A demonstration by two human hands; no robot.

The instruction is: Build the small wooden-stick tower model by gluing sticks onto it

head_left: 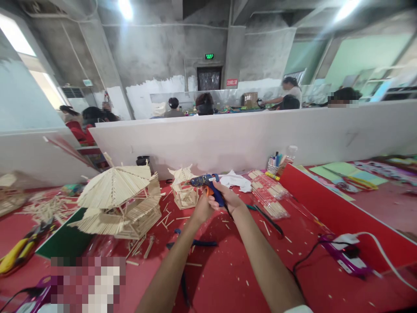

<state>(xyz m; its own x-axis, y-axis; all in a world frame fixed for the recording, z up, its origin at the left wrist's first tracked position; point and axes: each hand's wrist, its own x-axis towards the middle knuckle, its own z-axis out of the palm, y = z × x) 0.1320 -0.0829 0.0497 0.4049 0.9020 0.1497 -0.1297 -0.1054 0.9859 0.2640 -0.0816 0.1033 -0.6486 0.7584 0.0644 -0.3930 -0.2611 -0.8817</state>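
A blue hot glue gun [216, 191] with an orange trigger is gripped in my right hand [230, 199], its nozzle pointing left. My left hand [203, 208] is closed just beneath the gun's front, close against the right fingers; what it holds, if anything, is hidden. Right behind the nozzle stands a small pavilion model made of wooden sticks [185, 198]. Farther left is a larger stick pavilion [119, 195] with a wide, layered roof. Blue-handled pliers [198, 242] lie on the red table below my left forearm.
Bundles of wooden sticks in plastic [269, 195] lie at the right, near a white cloth [236, 180]. A purple power strip [347, 256] with cords sits at the red divider [345, 217]. Yellow-handled cutters [22, 248] lie left. People sit beyond the white partition [228, 134].
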